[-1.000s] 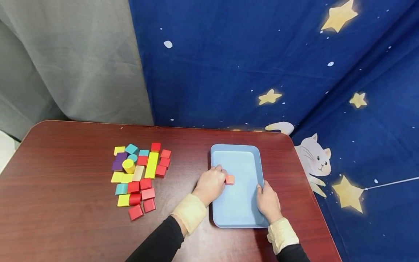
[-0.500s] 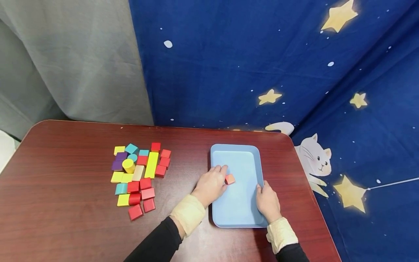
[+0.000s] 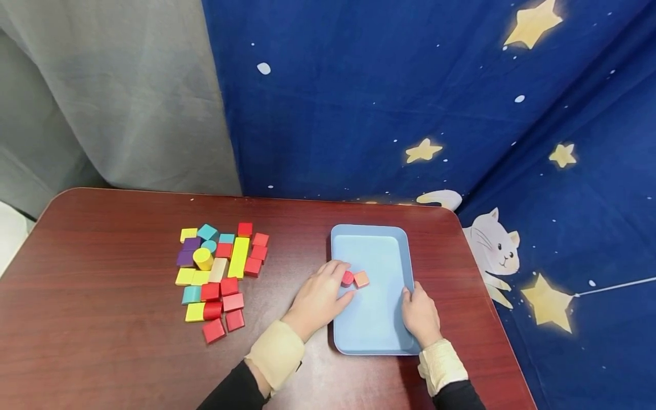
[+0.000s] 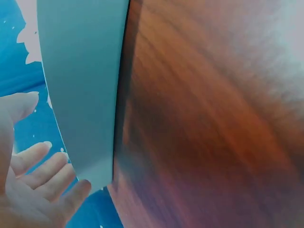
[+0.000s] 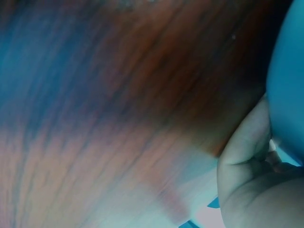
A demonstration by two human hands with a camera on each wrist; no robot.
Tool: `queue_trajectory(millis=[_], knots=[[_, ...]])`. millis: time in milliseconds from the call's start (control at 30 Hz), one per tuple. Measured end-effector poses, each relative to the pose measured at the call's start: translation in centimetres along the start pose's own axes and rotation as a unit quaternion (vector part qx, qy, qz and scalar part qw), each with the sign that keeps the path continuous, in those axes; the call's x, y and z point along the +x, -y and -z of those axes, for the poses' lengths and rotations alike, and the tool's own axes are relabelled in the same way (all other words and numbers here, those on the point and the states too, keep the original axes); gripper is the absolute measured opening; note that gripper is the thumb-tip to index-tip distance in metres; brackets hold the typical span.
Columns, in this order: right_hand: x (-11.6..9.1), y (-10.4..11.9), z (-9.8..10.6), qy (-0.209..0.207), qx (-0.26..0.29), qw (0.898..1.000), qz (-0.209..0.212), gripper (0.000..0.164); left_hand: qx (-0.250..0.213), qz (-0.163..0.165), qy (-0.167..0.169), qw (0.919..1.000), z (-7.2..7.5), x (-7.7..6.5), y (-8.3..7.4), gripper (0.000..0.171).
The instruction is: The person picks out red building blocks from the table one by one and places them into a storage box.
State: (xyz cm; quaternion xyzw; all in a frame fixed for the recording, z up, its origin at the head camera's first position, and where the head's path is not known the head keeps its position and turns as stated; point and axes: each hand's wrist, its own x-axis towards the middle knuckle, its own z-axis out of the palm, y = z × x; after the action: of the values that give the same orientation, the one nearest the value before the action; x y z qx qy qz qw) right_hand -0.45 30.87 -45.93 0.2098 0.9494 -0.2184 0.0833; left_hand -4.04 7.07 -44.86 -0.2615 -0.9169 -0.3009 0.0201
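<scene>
A light blue tray (image 3: 376,336) lies on the table, its long sides running away from me. Inside it, near the left wall, a red round block (image 3: 347,278) sits beside an orange-pink square block (image 3: 361,279). My left hand (image 3: 318,296) reaches over the tray's left rim, thumb and fingers apart around the red block. The left wrist view shows its relaxed fingers (image 4: 42,178) with a gap to the thumb and no block between them. At the tray's right rim my right hand (image 3: 421,316) grips the edge; in the right wrist view its thumb (image 5: 249,137) lies along the tray's outer wall.
Left of the tray, a cluster of wooden blocks (image 3: 218,270) in red, yellow, purple, teal and beige lies on the dark red table (image 3: 113,319). A yellow cylinder (image 3: 203,259) stands among them. Grey and blue star-patterned curtains (image 3: 359,114) hang behind the table.
My left hand has drawn back slightly to the left and its fingers have parted, leaving the red round block visible in the tray. The orange-pink block has turned a little. My right hand stays put.
</scene>
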Motion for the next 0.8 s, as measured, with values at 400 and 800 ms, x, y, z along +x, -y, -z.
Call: queue_trajectory(millis=[400, 800], knots=[[0.2, -0.3, -0.1, -0.002, 0.000, 1.000, 0.011, 0.054, -0.014, 0.039, -0.074, 0.9964, 1.8, -2.2, 0.8, 0.036], [-0.1, 0.0, -0.1, 0.000, -0.001, 1.000, 0.005, 0.054, 0.094, 0.125, -0.110, 0.9816, 4.8, -7.2, 3.3, 0.029]])
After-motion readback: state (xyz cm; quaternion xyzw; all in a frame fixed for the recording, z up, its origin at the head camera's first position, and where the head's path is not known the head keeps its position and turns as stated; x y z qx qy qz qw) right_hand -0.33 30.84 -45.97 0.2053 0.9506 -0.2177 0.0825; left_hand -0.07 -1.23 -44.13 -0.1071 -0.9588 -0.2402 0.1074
